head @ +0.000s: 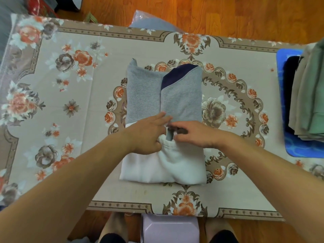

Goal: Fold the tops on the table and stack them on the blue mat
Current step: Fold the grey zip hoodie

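A grey, navy and white top (180, 100) lies partly folded in the middle of the table, its sides turned in and its white lower part nearest me. My left hand (149, 135) rests on the seam between grey and white, fingers stretched flat. My right hand (194, 134) lies beside it, fingertips pinching the fabric at the middle opening. A blue mat (296, 148) sits at the table's right edge and bears a stack of folded tops (308, 95) in beige, green and black.
A floral cloth (70, 106) covers the table. A lilac stool (170, 228) stands at the near edge between my knees. A bag with grey cloth (150, 21) lies behind the table's far edge on the wooden floor.
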`<state>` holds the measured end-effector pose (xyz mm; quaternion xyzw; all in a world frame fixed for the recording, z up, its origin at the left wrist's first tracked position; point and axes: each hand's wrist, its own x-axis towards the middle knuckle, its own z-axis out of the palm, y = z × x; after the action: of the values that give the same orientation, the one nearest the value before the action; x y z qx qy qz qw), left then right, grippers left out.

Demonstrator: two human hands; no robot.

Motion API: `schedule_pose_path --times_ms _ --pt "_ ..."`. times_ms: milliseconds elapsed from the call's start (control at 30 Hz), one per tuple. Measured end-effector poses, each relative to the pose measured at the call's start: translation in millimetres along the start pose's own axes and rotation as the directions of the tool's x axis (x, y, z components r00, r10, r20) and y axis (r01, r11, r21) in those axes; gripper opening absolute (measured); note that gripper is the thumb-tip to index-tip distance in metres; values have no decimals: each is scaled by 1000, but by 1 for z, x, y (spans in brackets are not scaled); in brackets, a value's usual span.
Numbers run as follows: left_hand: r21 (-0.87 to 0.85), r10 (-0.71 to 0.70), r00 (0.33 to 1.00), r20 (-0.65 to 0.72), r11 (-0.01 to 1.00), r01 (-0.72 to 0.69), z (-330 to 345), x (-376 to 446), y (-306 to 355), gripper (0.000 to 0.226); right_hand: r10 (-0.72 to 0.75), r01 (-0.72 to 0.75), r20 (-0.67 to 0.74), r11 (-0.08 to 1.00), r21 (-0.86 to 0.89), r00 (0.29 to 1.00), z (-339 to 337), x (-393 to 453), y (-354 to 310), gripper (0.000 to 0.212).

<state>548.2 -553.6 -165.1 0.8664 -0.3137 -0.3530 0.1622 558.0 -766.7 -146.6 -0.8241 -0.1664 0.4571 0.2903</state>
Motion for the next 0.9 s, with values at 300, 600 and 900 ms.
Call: schedule_pose_path --times_ms 300,600,900 --pt "-121 -77 993 94 989 89 -1 -3 2 32 -48 45 1 926 -375 999 21 -2 22 67" --pt "-240 -260 961 99 931 276 7 -13 -11 33 24 -56 -107 949 -310 994 39 8 22 43" --pt "-278 -111 994 -19 955 102 -13 -54 17 14 -90 52 -92 933 -355 992 39 -21 -20 15"
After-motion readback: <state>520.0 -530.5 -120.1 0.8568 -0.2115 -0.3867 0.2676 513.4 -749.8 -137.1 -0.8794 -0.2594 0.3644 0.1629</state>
